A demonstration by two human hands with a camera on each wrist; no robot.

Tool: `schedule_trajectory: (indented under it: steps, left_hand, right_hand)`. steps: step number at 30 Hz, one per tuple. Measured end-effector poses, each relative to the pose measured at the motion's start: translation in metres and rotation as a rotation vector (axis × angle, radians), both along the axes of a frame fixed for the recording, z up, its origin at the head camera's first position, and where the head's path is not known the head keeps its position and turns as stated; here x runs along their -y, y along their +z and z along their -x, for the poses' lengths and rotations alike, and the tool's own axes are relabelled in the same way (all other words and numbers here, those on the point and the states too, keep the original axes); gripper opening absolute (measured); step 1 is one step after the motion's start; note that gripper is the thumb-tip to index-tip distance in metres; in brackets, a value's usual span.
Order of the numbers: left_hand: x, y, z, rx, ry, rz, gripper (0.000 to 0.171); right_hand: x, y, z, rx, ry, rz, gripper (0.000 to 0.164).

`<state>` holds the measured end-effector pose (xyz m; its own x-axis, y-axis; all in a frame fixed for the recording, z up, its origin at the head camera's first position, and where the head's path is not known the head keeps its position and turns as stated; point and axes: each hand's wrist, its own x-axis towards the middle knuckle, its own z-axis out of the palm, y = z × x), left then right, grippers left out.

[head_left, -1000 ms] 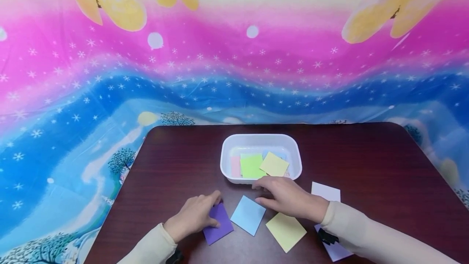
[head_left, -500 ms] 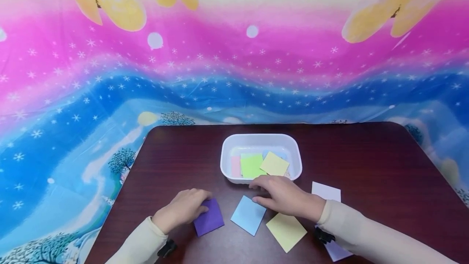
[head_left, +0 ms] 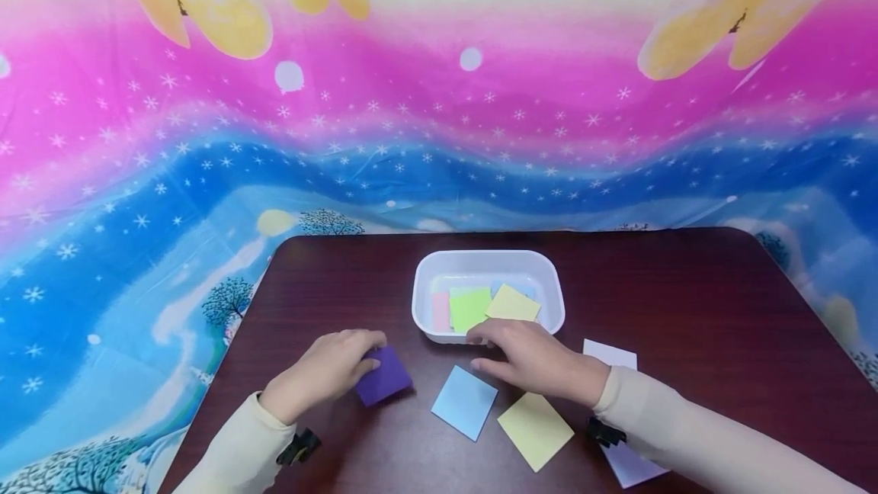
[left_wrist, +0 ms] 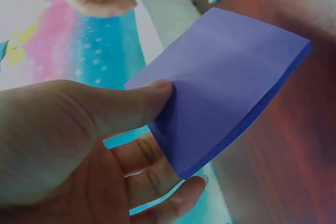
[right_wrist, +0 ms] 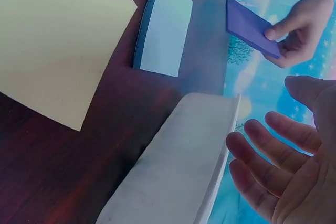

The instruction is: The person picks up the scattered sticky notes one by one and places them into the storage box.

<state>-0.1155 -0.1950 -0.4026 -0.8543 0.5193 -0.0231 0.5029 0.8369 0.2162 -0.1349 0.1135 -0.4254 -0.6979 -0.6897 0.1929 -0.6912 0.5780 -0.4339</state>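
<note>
Head view: the left hand (head_left: 321,368) pinches the purple pad (head_left: 386,380) beyond its thumb, farther from the blue pad (head_left: 465,404) than before, suggesting pick-up is done; the right hand (head_left: 538,360), loosely spread, holds nothing.

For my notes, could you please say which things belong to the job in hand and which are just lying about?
Probably the job's: purple pad, in left hand; white tray; loose blue pad; loose yellow pad; lilac pad; whitish pad.

Probably incidental: patterned cloth; table.
</note>
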Motion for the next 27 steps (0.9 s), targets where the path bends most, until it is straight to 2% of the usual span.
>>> schedule_trajectory:
  steps: [5,12,16,22,27]
  left_hand:
    - [0.000,0.011,0.005,-0.031,0.012,-0.044,0.016]
    - [-0.003,0.022,0.012,-0.081,0.018,-0.092,0.012]
    - [-0.005,0.028,0.017,-0.082,0.037,-0.111,0.013]
    - [-0.007,0.034,0.026,-0.100,0.055,-0.146,0.013]
    - [-0.009,0.035,0.034,-0.100,0.063,-0.221,0.012]
  right_hand:
    - [-0.002,0.003,0.002,0.005,-0.017,-0.006,0.037]
    - [-0.003,0.006,0.008,-0.008,-0.032,0.021,0.039]
    - [-0.002,0.006,0.011,-0.008,-0.030,0.018,0.040]
    - [-0.002,0.008,0.015,0.001,-0.023,0.023,0.041]
    - [-0.005,0.010,0.018,-0.009,-0.040,0.013,0.038]
